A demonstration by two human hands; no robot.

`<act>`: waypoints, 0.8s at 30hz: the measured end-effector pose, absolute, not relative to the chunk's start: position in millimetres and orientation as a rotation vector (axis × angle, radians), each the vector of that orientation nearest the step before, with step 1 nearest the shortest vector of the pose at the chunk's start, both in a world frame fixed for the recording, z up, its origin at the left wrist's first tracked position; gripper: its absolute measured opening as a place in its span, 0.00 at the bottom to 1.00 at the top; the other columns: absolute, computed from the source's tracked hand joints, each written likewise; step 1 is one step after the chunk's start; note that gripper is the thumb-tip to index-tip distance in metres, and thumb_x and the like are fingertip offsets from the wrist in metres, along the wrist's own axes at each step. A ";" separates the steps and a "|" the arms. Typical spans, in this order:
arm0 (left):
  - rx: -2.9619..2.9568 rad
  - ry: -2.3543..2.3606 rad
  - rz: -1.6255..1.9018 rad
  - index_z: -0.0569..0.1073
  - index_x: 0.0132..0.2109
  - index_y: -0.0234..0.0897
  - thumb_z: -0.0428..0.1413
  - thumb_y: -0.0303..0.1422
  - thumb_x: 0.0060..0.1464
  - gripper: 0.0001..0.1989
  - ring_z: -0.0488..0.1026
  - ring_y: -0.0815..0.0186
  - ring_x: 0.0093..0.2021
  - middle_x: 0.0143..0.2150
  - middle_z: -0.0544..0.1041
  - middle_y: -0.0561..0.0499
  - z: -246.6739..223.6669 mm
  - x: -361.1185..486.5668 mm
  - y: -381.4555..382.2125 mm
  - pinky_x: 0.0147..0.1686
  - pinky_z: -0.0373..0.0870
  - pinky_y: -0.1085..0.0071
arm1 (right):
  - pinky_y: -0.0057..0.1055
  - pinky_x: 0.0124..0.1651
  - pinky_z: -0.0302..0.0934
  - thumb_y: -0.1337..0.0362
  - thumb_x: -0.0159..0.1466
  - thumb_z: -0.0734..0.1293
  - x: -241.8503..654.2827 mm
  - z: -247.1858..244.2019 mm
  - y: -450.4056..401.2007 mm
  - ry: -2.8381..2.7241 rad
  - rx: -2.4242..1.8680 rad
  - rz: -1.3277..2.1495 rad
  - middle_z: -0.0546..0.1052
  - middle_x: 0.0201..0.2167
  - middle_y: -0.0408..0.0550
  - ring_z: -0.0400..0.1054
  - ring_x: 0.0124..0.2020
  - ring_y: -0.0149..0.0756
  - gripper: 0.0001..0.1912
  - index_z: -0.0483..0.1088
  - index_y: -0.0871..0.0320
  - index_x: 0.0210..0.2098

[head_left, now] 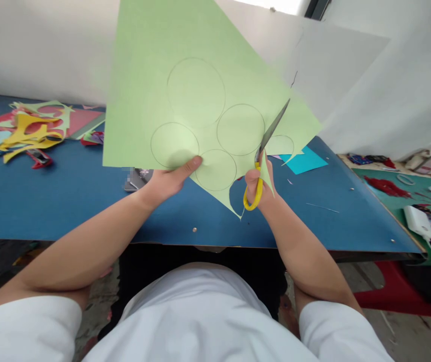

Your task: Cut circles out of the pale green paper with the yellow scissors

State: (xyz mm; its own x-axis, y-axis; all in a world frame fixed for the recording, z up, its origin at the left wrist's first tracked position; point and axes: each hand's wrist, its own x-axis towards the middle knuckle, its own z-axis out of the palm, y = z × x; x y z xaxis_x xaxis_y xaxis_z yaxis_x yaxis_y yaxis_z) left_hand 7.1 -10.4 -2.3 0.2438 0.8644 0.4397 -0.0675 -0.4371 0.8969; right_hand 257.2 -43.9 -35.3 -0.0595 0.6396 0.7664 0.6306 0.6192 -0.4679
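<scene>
A large sheet of light green paper [143, 80] is raised above the table, with several circles drawn on it in thin dark line. My left hand [176, 176] is closed on its lower edge, thumb on top near two of the circles, the other fingers hidden behind. In my right hand [258, 183] is a pair of scissors [253, 198] with yellow handles. The blade points up and to the right across the sheet, beside a circle. A curved notch is cut out of the lower edge, and a narrow strip of paper hangs by my right hand.
Yellow, green and red paper scraps [38, 128] lie at the left of the blue table [87, 211]. A turquoise paper piece [304, 161] rests at the right, and a dark flat object [138, 178] sits behind my left wrist. Beyond the table's right edge stands a green-topped table [389, 201] with a white box [419, 221].
</scene>
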 end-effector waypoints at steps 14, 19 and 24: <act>1.581 0.803 1.402 0.87 0.39 0.49 0.72 0.59 0.47 0.21 0.82 0.46 0.61 0.50 0.88 0.48 -1.2 11.4 -7.1 0.72 0.74 0.57 | 0.37 0.25 0.65 0.21 0.66 0.52 252.6 -42.5 -43.3 -1.676 -0.956 0.108 0.69 0.29 0.43 0.64 0.23 0.37 0.46 0.67 0.47 0.64; 1.562 0.769 1.406 0.87 0.40 0.48 0.73 0.54 0.50 0.18 0.83 0.49 0.60 0.50 0.88 0.48 -1.7 7.1 -5.4 0.71 0.75 0.57 | 0.39 0.26 0.67 0.21 0.66 0.53 253.6 -42.8 -44.9 -1.677 -0.963 0.143 0.70 0.31 0.45 0.65 0.23 0.38 0.44 0.68 0.46 0.62; 1.554 0.773 1.429 0.87 0.37 0.45 0.74 0.55 0.50 0.20 0.84 0.48 0.57 0.47 0.88 0.45 -2.2 6.0 -4.4 0.69 0.77 0.52 | 0.39 0.29 0.67 0.20 0.66 0.52 253.4 -41.4 -44.5 -1.698 -0.962 0.137 0.69 0.31 0.44 0.65 0.25 0.38 0.44 0.67 0.45 0.62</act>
State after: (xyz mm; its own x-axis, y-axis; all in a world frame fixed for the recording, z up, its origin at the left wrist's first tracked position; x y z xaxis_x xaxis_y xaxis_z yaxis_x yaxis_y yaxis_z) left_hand 6.0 -4.4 -2.2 0.1504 0.8821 0.4464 -0.1085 -0.4340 0.8943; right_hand 253.4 -44.5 -41.4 -0.0430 0.6519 0.7571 0.5225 0.6605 -0.5391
